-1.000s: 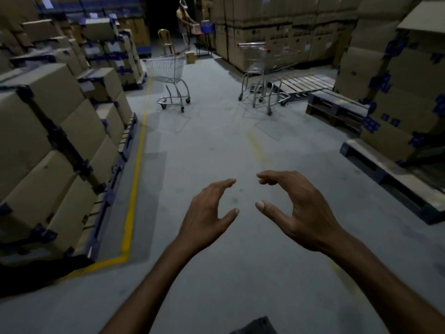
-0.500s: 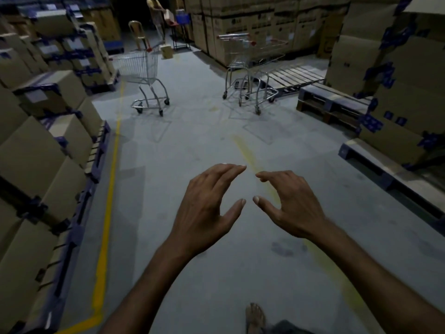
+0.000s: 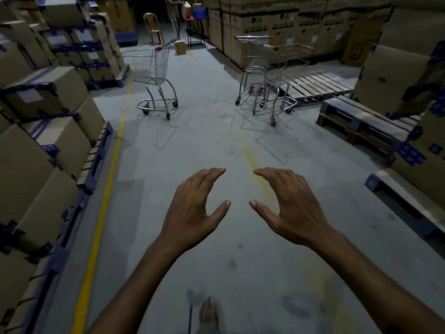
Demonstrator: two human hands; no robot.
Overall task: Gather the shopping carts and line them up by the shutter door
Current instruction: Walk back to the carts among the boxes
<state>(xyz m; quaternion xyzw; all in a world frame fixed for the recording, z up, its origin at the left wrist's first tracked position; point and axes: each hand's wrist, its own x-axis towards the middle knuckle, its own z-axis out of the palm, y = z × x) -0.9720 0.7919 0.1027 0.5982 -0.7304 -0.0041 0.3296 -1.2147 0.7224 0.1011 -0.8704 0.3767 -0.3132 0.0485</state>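
Left hand (image 3: 192, 208), right hand (image 3: 292, 208) spread, empty; floor (image 3: 204, 145) between yellow line (image 3: 101, 208), pallets (image 3: 361, 121); carts (image 3: 256, 67) ahead.

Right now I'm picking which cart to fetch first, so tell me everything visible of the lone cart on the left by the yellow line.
The lone cart is silver wire mesh on a chrome tube frame with curved legs, a low bottom rack and small casters. Its handle, with red end caps, is at the far end. It stands upright on the grey floor, just right of the yellow line, basket apparently empty. Only the floor touches it.
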